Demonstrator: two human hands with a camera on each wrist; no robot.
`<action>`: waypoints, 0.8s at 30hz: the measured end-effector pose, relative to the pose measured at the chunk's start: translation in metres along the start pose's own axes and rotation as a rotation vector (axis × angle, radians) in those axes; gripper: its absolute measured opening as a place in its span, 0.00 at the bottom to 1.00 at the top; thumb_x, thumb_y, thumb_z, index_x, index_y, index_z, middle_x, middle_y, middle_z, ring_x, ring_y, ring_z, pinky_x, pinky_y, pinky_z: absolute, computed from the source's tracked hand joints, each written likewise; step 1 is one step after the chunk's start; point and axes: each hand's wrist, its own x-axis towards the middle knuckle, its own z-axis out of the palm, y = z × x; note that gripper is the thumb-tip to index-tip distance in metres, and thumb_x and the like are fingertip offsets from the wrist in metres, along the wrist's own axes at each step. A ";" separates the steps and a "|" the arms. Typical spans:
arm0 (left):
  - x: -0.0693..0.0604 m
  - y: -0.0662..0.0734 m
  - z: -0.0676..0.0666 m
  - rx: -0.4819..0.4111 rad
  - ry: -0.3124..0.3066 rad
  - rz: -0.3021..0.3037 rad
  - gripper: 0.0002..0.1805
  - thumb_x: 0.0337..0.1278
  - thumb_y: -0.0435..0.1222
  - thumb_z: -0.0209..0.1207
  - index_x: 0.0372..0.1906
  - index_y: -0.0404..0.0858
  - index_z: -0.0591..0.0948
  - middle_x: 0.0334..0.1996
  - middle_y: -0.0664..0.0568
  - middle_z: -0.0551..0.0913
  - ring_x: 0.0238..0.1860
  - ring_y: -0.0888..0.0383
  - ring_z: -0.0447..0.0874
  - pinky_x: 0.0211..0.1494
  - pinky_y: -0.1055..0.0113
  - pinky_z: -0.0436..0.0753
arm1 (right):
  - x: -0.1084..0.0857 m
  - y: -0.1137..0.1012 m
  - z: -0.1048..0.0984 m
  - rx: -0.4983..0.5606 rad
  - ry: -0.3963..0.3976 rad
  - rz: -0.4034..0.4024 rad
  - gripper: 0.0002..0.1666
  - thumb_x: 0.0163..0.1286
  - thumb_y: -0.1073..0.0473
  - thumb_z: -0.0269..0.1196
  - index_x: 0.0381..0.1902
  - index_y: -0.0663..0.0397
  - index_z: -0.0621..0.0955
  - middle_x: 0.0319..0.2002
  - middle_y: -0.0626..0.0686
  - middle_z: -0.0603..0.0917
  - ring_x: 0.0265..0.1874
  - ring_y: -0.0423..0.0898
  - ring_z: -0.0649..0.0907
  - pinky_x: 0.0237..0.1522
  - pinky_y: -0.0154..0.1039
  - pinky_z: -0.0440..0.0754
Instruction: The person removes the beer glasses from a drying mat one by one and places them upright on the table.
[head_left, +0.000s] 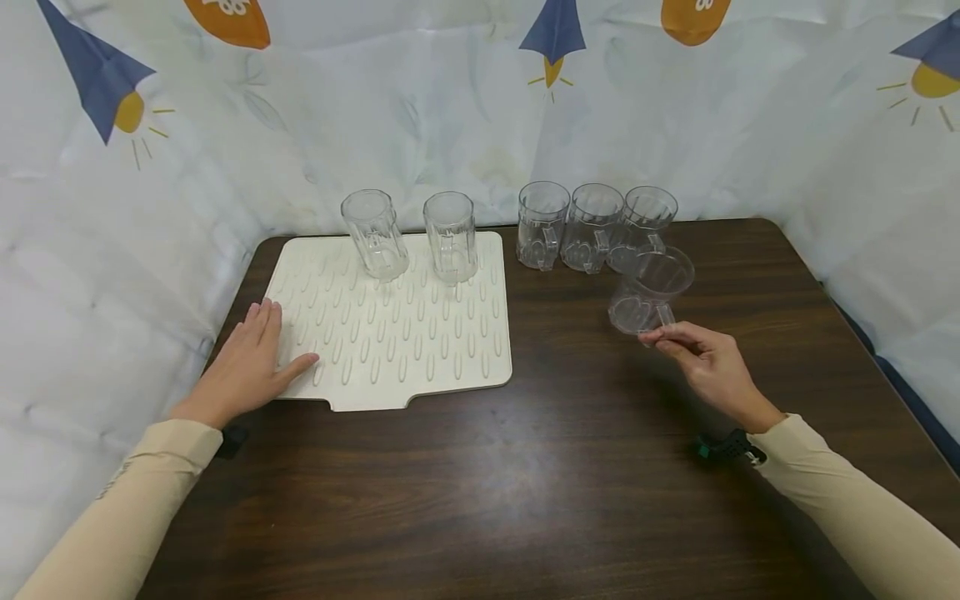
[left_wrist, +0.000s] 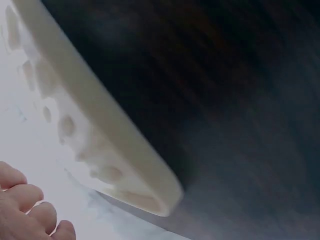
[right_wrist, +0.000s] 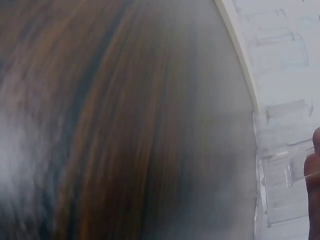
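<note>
My right hand (head_left: pixel 701 367) pinches the handle of a clear mug (head_left: pixel 647 296) at the right side of the table. In the right wrist view this mug (right_wrist: pixel 282 185) shows beside the fingertips; whether its base touches the table I cannot tell. With fingers straight, my left hand (head_left: pixel 243 362) rests at the left edge of a cream draining mat (head_left: pixel 390 333) covered in raised oval bumps. Two clear mugs (head_left: pixel 375 237) (head_left: pixel 451 242) stand along the mat's back edge. In the left wrist view the mat's edge (left_wrist: pixel 115 130) appears near the fingers (left_wrist: pixel 25 197).
Three more clear mugs (head_left: pixel 542 229) (head_left: pixel 592 232) (head_left: pixel 640 225) stand in a row at the back of the dark wooden table (head_left: pixel 480 500), just behind the held one. A white patterned curtain (head_left: pixel 450 108) hangs behind and at both sides.
</note>
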 end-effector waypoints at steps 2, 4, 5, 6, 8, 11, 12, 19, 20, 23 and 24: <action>-0.001 -0.003 0.000 -0.014 -0.025 -0.020 0.58 0.75 0.60 0.52 0.78 0.16 0.40 0.78 0.17 0.40 0.81 0.23 0.38 0.81 0.28 0.48 | 0.000 0.002 -0.002 -0.002 0.004 0.002 0.13 0.70 0.79 0.60 0.48 0.69 0.86 0.48 0.29 0.89 0.52 0.29 0.88 0.54 0.22 0.84; -0.002 -0.005 0.000 -0.021 -0.053 -0.038 0.58 0.76 0.61 0.50 0.78 0.16 0.39 0.78 0.17 0.39 0.81 0.23 0.37 0.80 0.27 0.49 | 0.000 0.004 -0.004 -0.002 0.006 0.008 0.13 0.69 0.80 0.60 0.48 0.69 0.86 0.48 0.30 0.89 0.52 0.30 0.88 0.54 0.21 0.84; -0.002 -0.007 0.000 -0.017 -0.064 -0.043 0.58 0.76 0.61 0.49 0.78 0.16 0.39 0.78 0.16 0.39 0.81 0.22 0.38 0.79 0.27 0.50 | 0.000 0.005 -0.005 -0.001 0.007 0.010 0.14 0.69 0.80 0.60 0.48 0.69 0.86 0.48 0.30 0.89 0.52 0.31 0.88 0.54 0.22 0.84; -0.003 -0.008 0.000 -0.015 -0.075 -0.046 0.58 0.76 0.61 0.48 0.78 0.15 0.39 0.78 0.16 0.39 0.81 0.22 0.38 0.79 0.26 0.50 | 0.000 0.006 -0.005 0.002 0.007 0.011 0.14 0.69 0.80 0.60 0.48 0.69 0.86 0.48 0.30 0.89 0.52 0.32 0.88 0.54 0.22 0.84; -0.003 -0.011 0.001 -0.011 -0.092 -0.048 0.58 0.76 0.61 0.48 0.77 0.14 0.39 0.77 0.15 0.39 0.80 0.21 0.38 0.78 0.26 0.51 | 0.000 0.008 -0.006 -0.004 0.010 0.012 0.13 0.69 0.80 0.60 0.48 0.69 0.86 0.48 0.30 0.89 0.51 0.33 0.89 0.54 0.22 0.84; -0.004 -0.014 0.003 -0.013 -0.114 -0.048 0.59 0.76 0.61 0.48 0.76 0.13 0.39 0.77 0.14 0.39 0.79 0.19 0.38 0.78 0.26 0.52 | -0.001 0.011 -0.007 -0.022 0.014 0.016 0.13 0.69 0.80 0.60 0.47 0.69 0.86 0.47 0.32 0.90 0.51 0.33 0.89 0.54 0.22 0.84; -0.004 -0.015 0.003 -0.014 -0.121 -0.048 0.59 0.76 0.61 0.48 0.76 0.13 0.39 0.77 0.14 0.39 0.79 0.19 0.38 0.78 0.26 0.52 | -0.001 0.012 -0.008 -0.029 0.016 0.019 0.13 0.69 0.80 0.60 0.47 0.69 0.86 0.47 0.35 0.91 0.51 0.32 0.89 0.53 0.22 0.84; -0.006 -0.021 0.007 -0.047 -0.148 -0.054 0.59 0.76 0.61 0.48 0.76 0.12 0.39 0.76 0.13 0.37 0.79 0.18 0.35 0.80 0.27 0.48 | -0.002 0.018 -0.012 -0.038 0.033 0.020 0.13 0.69 0.80 0.61 0.47 0.68 0.86 0.47 0.51 0.92 0.50 0.32 0.89 0.52 0.22 0.85; -0.006 -0.021 0.008 -0.051 -0.148 -0.055 0.59 0.76 0.60 0.48 0.76 0.12 0.39 0.76 0.13 0.37 0.79 0.18 0.35 0.80 0.28 0.47 | -0.002 0.019 -0.013 -0.039 0.036 0.018 0.13 0.69 0.80 0.61 0.47 0.68 0.86 0.47 0.51 0.92 0.50 0.33 0.89 0.52 0.23 0.85; -0.006 -0.022 0.009 -0.062 -0.163 -0.060 0.59 0.77 0.61 0.47 0.76 0.13 0.38 0.76 0.13 0.36 0.79 0.19 0.34 0.81 0.28 0.46 | -0.002 0.021 -0.014 -0.055 0.050 0.021 0.13 0.69 0.79 0.61 0.47 0.68 0.86 0.47 0.49 0.93 0.49 0.31 0.89 0.52 0.22 0.85; -0.005 -0.022 0.009 -0.065 -0.167 -0.061 0.59 0.77 0.61 0.47 0.76 0.13 0.38 0.76 0.13 0.36 0.79 0.19 0.34 0.81 0.29 0.46 | -0.002 0.022 -0.015 -0.057 0.053 0.021 0.13 0.69 0.79 0.62 0.47 0.68 0.87 0.47 0.49 0.93 0.49 0.32 0.89 0.52 0.21 0.85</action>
